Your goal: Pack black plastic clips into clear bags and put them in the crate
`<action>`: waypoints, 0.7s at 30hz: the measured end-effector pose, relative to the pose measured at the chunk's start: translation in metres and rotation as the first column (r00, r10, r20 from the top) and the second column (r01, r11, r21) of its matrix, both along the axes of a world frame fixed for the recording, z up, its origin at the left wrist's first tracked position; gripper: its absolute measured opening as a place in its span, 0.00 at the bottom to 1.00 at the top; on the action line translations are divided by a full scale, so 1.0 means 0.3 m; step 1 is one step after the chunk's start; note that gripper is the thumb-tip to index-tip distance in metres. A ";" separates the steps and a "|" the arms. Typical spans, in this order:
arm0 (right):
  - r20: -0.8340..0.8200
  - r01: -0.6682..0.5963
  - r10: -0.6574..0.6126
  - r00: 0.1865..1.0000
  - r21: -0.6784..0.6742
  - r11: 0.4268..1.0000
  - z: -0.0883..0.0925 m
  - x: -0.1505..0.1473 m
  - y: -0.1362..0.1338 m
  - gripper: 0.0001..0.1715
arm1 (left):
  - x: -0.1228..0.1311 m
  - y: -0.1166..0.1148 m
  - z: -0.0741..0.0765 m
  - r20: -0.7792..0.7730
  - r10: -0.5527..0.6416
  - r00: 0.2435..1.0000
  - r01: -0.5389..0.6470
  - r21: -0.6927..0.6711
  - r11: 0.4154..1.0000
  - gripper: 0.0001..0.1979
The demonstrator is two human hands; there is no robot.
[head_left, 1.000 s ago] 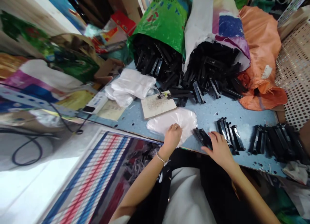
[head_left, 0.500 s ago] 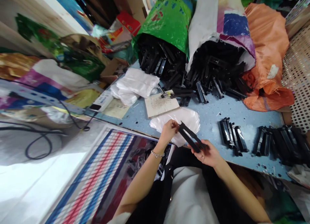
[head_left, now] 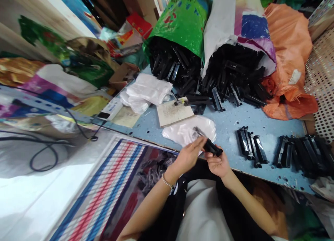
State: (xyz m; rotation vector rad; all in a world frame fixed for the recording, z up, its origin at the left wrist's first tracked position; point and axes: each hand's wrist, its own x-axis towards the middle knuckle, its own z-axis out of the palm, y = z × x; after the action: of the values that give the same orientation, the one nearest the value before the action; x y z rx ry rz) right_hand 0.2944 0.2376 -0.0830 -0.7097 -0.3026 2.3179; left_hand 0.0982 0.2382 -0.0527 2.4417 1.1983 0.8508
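Both of my hands are at a black plastic part (head_left: 212,148) near the table's front edge. My right hand (head_left: 218,163) grips its lower right end. My left hand (head_left: 190,155) presses against its upper left side, fingers together, and partly covers it. The part's upper tip is blurred over a pile of thin white plastic bags (head_left: 177,131). Behind them lies a pad of paper with writing (head_left: 174,113). To the right, several similar black parts (head_left: 252,147) stand side by side, with a longer row of them (head_left: 305,154) beyond.
A green sack (head_left: 180,22) and a white and purple sack (head_left: 221,25) spill black parts onto the blue table (head_left: 227,124). An orange sack (head_left: 289,49) lies at the right. Folded white bags (head_left: 150,89) sit at the left, and a striped mat (head_left: 104,189) is below.
The black part, spread into two long arms before, now looks narrower and more closed. My left hand has moved from its upper end down along its side, closer to my right hand.
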 end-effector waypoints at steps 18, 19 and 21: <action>0.591 -0.679 -0.616 -0.521 0.151 0.718 0.150 0.363 0.082 0.28 | -0.281 -0.199 0.085 -0.370 -0.122 0.921 -0.174 -0.670 0.722 0.19; 0.594 -0.709 -0.618 -0.515 0.111 0.697 0.135 0.363 0.093 0.27 | -0.282 -0.187 0.033 -0.456 -0.121 0.881 -0.274 -0.702 0.657 0.19; 0.629 -0.790 -0.663 -0.406 0.123 0.601 0.113 0.350 0.093 0.25 | -0.263 -0.159 -0.039 -0.544 -0.102 0.833 -0.386 -0.704 0.596 0.14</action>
State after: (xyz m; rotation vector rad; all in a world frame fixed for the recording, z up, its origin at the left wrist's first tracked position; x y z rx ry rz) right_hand 0.3995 0.2655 -0.0492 -2.0476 -2.2525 0.1418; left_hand 0.0192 0.1905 -0.0645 1.8130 1.5352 -0.4000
